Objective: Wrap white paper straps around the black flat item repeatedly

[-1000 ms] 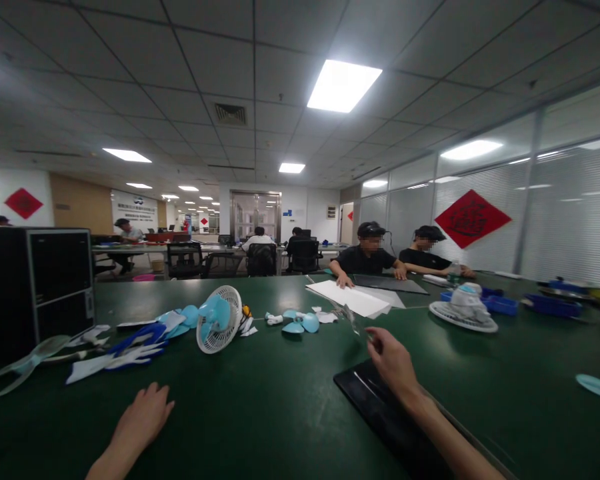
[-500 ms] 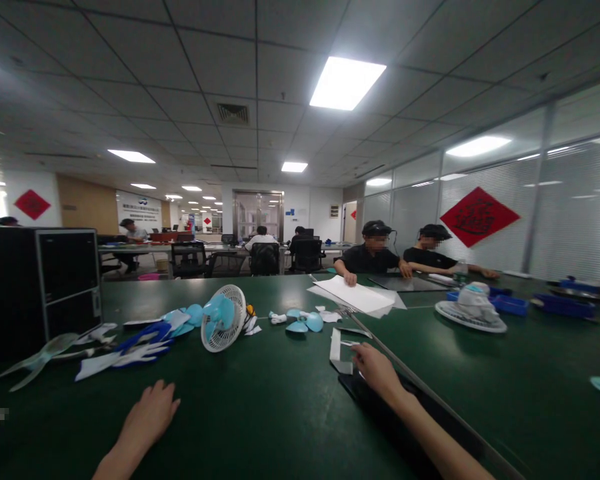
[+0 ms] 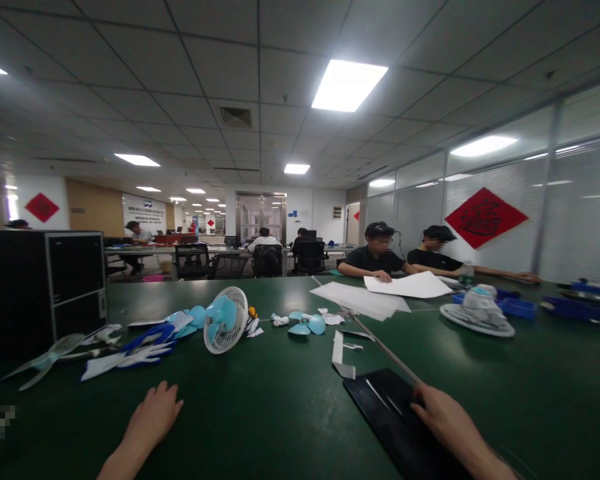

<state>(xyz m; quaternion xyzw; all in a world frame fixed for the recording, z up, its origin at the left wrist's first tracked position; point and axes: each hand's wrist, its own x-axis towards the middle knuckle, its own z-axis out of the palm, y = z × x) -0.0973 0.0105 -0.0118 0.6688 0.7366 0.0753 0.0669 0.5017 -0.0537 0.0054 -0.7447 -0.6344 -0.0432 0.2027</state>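
My left hand (image 3: 153,417) lies flat on the green table (image 3: 260,413) with its fingers spread, holding nothing. Resting on the far right edge of a black glossy panel (image 3: 390,420), my right hand (image 3: 443,417) has its fingers slightly curled over that edge. A strip of white film (image 3: 341,355) lies on the table just beyond the panel's far corner. A small white and blue fan (image 3: 225,320) stands further back, left of centre.
Blue fan blades (image 3: 303,325) and white and blue gloves (image 3: 130,347) lie scattered behind my hands. A black computer case (image 3: 45,287) stands at the left. Two people sit at the far right side handling white sheets (image 3: 410,285). A white fan grille (image 3: 475,317) lies at the right.
My right hand has let go of the film strip, which now lies on the table, and has drawn back onto the black panel. The left hand has stayed put.
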